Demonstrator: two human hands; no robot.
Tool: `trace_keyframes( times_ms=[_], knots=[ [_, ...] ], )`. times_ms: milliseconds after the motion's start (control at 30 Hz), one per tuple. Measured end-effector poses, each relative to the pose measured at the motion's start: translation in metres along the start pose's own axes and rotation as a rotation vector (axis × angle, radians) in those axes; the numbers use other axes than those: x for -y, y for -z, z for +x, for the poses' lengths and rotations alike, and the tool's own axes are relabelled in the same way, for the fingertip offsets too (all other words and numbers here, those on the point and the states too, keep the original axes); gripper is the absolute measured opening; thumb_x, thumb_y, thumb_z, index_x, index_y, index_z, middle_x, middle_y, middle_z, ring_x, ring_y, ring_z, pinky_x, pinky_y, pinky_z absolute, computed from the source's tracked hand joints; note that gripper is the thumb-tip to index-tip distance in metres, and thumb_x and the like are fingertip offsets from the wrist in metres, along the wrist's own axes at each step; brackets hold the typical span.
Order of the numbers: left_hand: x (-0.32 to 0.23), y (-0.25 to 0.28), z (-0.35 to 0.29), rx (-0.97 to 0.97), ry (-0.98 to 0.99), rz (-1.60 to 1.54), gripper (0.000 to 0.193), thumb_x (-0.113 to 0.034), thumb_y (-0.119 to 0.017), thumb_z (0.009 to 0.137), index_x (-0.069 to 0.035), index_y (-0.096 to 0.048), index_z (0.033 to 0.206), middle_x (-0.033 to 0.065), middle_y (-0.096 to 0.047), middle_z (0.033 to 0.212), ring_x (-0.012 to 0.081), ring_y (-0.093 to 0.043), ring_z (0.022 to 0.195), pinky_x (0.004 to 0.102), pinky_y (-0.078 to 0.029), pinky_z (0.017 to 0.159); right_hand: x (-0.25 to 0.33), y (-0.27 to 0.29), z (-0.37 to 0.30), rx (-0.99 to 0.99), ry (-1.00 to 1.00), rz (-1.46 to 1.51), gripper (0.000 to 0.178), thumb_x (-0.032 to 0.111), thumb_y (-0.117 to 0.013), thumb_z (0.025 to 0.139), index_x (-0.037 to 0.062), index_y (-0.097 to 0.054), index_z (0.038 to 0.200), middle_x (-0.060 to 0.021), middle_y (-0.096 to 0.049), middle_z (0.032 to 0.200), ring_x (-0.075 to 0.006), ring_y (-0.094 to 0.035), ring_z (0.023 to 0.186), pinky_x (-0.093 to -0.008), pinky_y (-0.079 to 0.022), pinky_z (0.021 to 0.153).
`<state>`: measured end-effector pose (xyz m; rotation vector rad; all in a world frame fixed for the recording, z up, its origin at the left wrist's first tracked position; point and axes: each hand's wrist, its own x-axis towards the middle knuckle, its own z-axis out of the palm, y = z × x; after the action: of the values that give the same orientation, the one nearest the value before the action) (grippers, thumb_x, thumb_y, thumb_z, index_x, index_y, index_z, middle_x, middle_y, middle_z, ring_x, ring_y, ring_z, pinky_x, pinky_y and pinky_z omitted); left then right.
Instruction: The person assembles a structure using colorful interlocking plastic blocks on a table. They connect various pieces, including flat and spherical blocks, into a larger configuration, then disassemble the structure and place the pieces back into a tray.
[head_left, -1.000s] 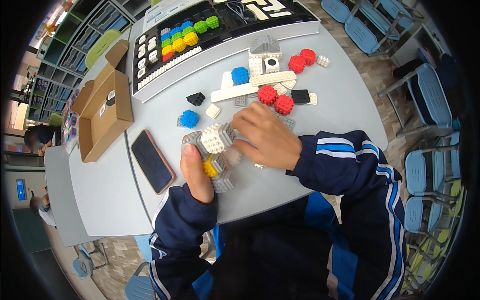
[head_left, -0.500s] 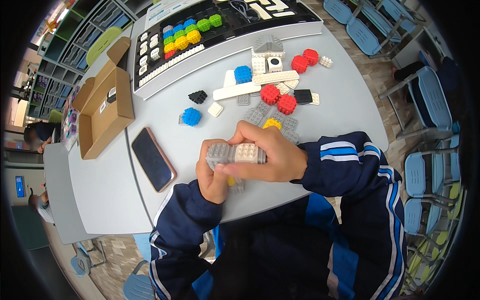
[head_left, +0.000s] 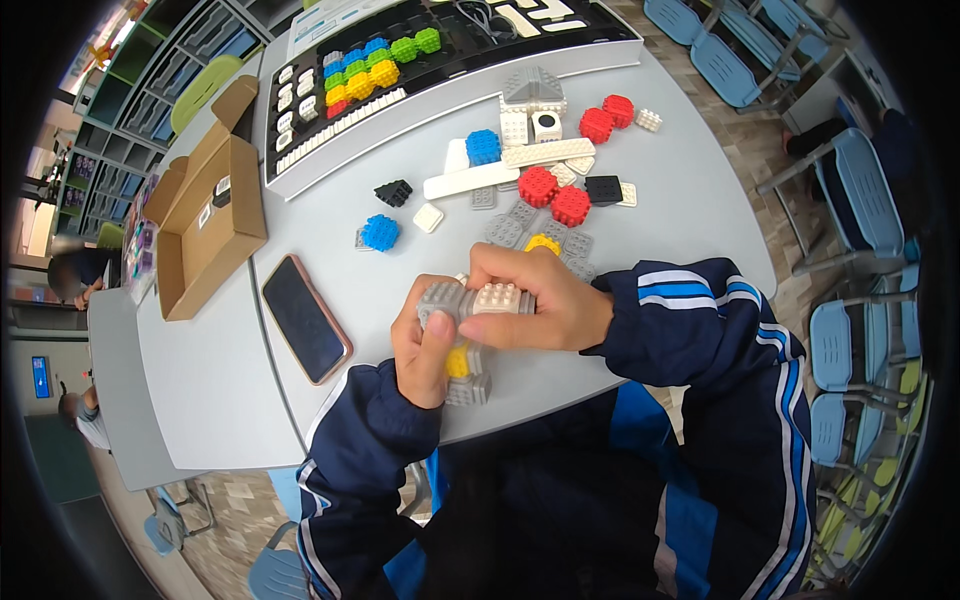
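Near the table's front edge, both my hands grip an assembly of studded building blocks point(head_left: 442, 297), grey and white with a yellow block point(head_left: 458, 361) lower down. My left hand point(head_left: 418, 340) wraps its left side, thumb pressed on the grey part. From the right, my right hand point(head_left: 535, 297) pinches the white studded block point(head_left: 497, 297) between thumb and fingers. Part of the assembly is hidden behind my fingers. Just beyond my right hand lies a flat arrangement of grey blocks point(head_left: 507, 232) around another yellow block point(head_left: 543, 243).
Loose red blocks point(head_left: 571, 206), blue blocks point(head_left: 380, 233), a black block point(head_left: 393, 193) and long white beams point(head_left: 471, 181) lie farther back. A phone point(head_left: 306, 318) rests left of my hands, beside an open cardboard box point(head_left: 212, 231). Behind stands a block kit tray point(head_left: 455, 100).
The held assembly has tilted, showing more of its yellow block and lower grey part. My left thumb has moved up onto the grey block. My right hand keeps its pinch.
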<state>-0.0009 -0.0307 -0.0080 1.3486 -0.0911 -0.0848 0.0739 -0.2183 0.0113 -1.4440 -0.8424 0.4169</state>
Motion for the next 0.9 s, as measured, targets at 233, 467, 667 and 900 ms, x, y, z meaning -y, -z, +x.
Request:
trace_keyframes(
  times_ms=[233,467,667,900],
  knots=[
    [0.001,0.002,0.002,0.011,0.071,-0.069,0.051,-0.048,-0.05,0.102,0.0,-0.053,0.119,0.0052,-0.062,0.095,0.01,-0.057,0.084,0.0252,-0.046,0.076,-0.003,0.003,0.003,0.031,-0.044,0.034,0.026,0.027,-0.07,0.093,0.0062,-0.055,0.091,-0.0002,-0.055,0.079,-0.0064,-0.051,0.072,-0.0249,-0.039,0.063],
    [-0.03,-0.009,-0.009,0.114,0.23,-0.33,0.073,-0.073,-0.019,0.098,-0.003,-0.039,0.107,0.013,-0.049,0.05,0.0242,-0.049,0.034,0.0316,-0.042,0.034,0.002,0.015,0.006,0.008,-0.113,0.179,0.028,0.03,-0.067,0.095,0.0037,-0.062,0.103,-0.0029,-0.059,0.089,-0.0082,-0.056,0.081,-0.0252,-0.042,0.071],
    [-0.023,0.001,-0.016,0.239,0.1,-0.355,0.073,-0.071,-0.031,0.098,-0.001,-0.044,0.109,0.0164,-0.056,0.058,0.024,-0.055,0.043,0.0311,-0.047,0.045,0.005,0.015,0.01,-0.051,0.006,-0.33,0.027,0.018,-0.074,0.087,0.0045,-0.064,0.108,-0.0092,-0.062,0.099,-0.0189,-0.058,0.093,-0.0325,-0.046,0.082],
    [-0.008,-0.006,-0.001,0.132,0.229,-0.241,0.068,-0.068,-0.018,0.101,-0.007,-0.044,0.114,0.0131,-0.051,0.057,0.0227,-0.052,0.041,0.0312,-0.045,0.042,-0.023,0.011,0.014,0.066,0.245,-0.799,0.038,0.009,-0.075,0.076,0.0053,-0.065,0.112,-0.0099,-0.061,0.113,-0.0295,-0.055,0.106,-0.0395,-0.045,0.089]
  ],
)
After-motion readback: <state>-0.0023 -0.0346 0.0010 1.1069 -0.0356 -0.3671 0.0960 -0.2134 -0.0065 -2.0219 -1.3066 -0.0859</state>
